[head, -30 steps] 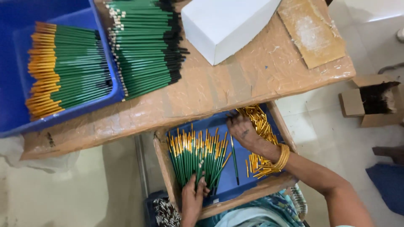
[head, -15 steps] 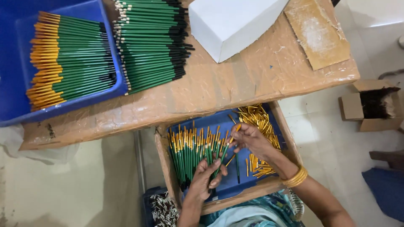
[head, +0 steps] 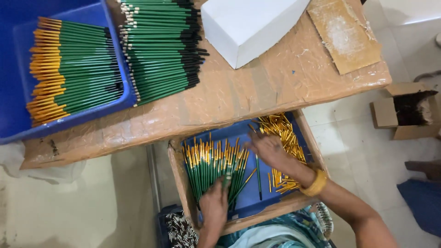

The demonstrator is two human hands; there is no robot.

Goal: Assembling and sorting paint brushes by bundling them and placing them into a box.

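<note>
A blue-lined wooden tray [head: 257,200] sits on my lap below the table edge. In its left half lies a fan of green pencils with gold ferrules [head: 209,160]. Its right side holds a heap of loose gold ferrules [head: 282,131]. My left hand [head: 213,206] presses down on the lower ends of the green pencils, fingers curled around some of them. My right hand [head: 270,150], with a yellow bangle on the wrist, is blurred and hovers flat over the middle of the tray, between the pencils and the ferrules. A single green pencil [head: 258,177] lies apart on the blue lining.
On the wrapped table [head: 239,98] a blue bin [head: 14,115] holds finished green pencils [head: 78,69]. Beside it lie a pile of green pencils with black tips [head: 161,50], a white box [head: 248,23] and a cardboard slab [head: 344,34]. An open carton [head: 404,110] stands on the floor.
My right hand left the ferrule heap and swung left toward the pencils. My left hand slid up onto the pencil fan. The camera tilted slightly.
</note>
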